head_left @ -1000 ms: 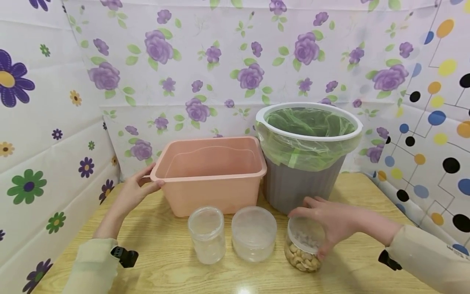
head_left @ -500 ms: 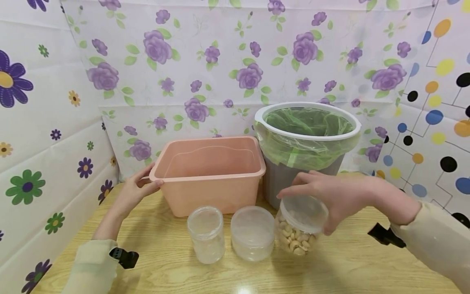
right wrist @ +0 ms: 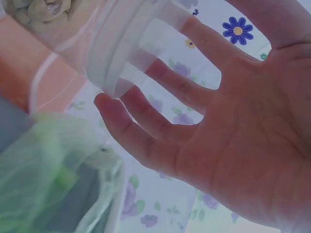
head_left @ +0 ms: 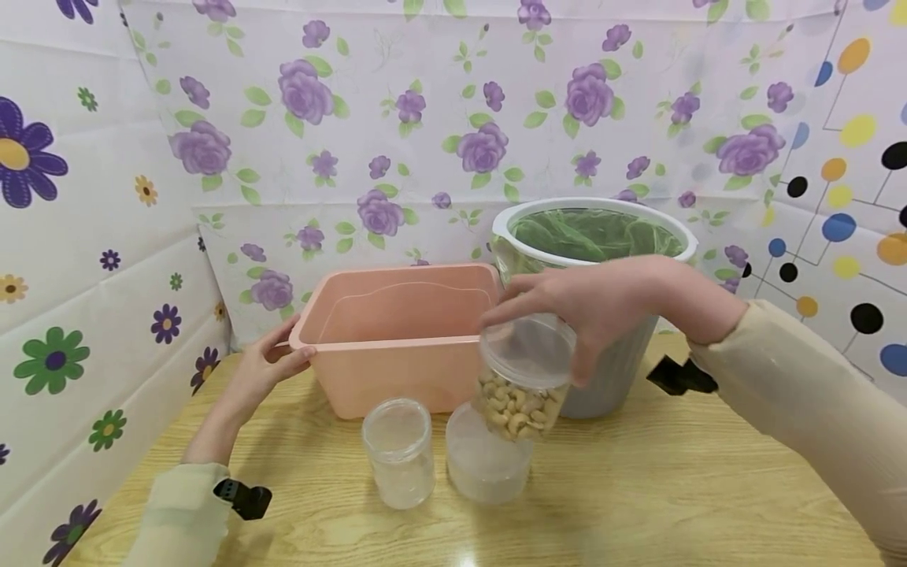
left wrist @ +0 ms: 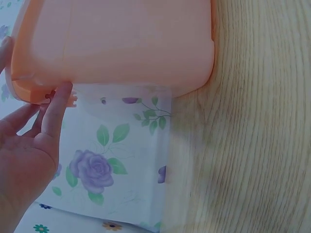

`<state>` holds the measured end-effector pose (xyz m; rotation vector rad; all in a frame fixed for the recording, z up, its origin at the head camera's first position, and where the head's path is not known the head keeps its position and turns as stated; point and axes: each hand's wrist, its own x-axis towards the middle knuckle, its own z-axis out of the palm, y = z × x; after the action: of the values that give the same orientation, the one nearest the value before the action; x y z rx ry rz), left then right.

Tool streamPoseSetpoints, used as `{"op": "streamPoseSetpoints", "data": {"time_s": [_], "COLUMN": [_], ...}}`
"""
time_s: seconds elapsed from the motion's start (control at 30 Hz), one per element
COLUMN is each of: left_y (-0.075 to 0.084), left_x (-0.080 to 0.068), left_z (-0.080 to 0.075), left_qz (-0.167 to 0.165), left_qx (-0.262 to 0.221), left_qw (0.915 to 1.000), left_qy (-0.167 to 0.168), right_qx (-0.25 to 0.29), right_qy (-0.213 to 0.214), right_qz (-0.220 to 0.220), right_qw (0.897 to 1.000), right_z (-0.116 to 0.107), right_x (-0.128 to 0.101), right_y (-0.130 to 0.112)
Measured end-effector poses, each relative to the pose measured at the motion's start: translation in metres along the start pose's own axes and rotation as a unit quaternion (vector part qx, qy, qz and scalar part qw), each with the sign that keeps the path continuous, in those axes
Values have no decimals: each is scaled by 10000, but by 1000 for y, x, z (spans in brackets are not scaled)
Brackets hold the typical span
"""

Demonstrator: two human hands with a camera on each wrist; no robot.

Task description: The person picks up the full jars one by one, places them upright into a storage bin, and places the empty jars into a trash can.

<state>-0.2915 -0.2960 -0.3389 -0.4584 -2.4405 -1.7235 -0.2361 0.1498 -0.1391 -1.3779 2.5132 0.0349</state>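
My right hand (head_left: 584, 303) grips a clear lidded jar of cashews (head_left: 523, 386) by its lid from above. The jar hangs tilted in the air, in front of the pink bin's right side and partly over a round clear container (head_left: 489, 472) on the table. In the right wrist view the fingers curl about the jar's translucent lid (right wrist: 119, 48). My left hand (head_left: 258, 370) holds the left rim of the pink plastic bin (head_left: 397, 370). In the left wrist view its fingertips touch the rim and its underside. A taller clear jar (head_left: 400, 465) stands left of the round container.
A grey trash can (head_left: 609, 378) with a white ring and a green liner bag (head_left: 595, 236) stands right of the bin, partly behind my right hand. Everything rests on a wood-grain table (head_left: 659, 496). Patterned sheets (head_left: 439, 126) enclose the back and sides.
My right hand has lifted the cashew jar off the table and carried it up and to the left, tilting it. My left hand has stayed on the bin's rim.
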Motion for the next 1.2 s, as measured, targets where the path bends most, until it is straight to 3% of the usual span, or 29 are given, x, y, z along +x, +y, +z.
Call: {"op": "streamPoseSetpoints", "data": {"time_s": [0.23, 0.57, 0.77, 1.03, 1.2], "left_y": [0, -2, -2, -2, 0], "left_x": [1, 1, 2, 2, 0], "left_z": [1, 1, 2, 1, 0], "left_qz": [34, -47, -36, -34, -55], "left_qx": [-91, -148, -190, -203, -260], "left_qw": [9999, 9998, 9998, 9998, 9996], "left_qy": [70, 84, 99, 58, 77], "right_qx": [323, -332, -485, -608, -794], "right_qy": [-279, -99, -172, -366, -461], "right_qz": [145, 10, 240, 445, 711], "right_qw": [9990, 9994, 9984, 9965, 9932], "right_z": [-27, -59, -74, -86, -77], "right_x": [24, 67, 94, 128, 155], "right_y": [-4, -1, 4, 14, 20]}}
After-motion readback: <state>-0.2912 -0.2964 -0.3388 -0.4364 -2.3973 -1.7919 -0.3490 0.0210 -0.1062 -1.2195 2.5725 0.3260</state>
